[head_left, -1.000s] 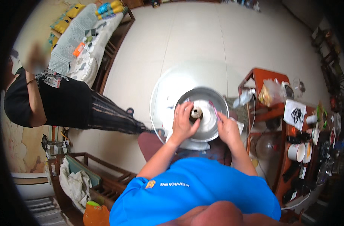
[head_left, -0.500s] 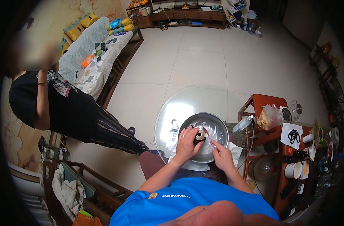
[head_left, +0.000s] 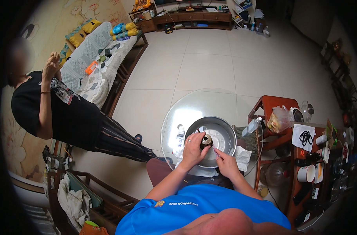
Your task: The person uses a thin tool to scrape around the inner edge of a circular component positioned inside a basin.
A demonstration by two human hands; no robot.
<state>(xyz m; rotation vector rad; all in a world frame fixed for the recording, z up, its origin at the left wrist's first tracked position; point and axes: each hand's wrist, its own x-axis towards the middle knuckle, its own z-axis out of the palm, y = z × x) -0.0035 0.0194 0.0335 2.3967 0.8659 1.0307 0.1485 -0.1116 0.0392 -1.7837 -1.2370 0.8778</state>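
Over a wide steel basin (head_left: 230, 131), my left hand (head_left: 192, 150) is wrapped round a small dark bottle-like vessel (head_left: 206, 141) with a brassy open neck facing up. A ring shows on one finger. My right hand (head_left: 228, 163) is closed on a slim light-coloured stick (head_left: 216, 151), possibly a toothbrush, whose far end lies against the vessel's right side. The basin stands on a round glass table (head_left: 171, 117), with white cloth or paper (head_left: 242, 157) under and beside it.
A clear bottle (head_left: 252, 126) stands right of the basin, beside a red-brown stool (head_left: 281, 102) holding a plastic bag (head_left: 280, 119). A cluttered wooden table (head_left: 298, 178) bears a white cup (head_left: 305, 174). At left stands another person (head_left: 61, 113) in black, near a sofa (head_left: 96, 92).
The slim stick has drawn down and back toward me, with my right hand slightly lower left. My left hand keeps its hold on the vessel. The other person's head and raised hands have shifted.
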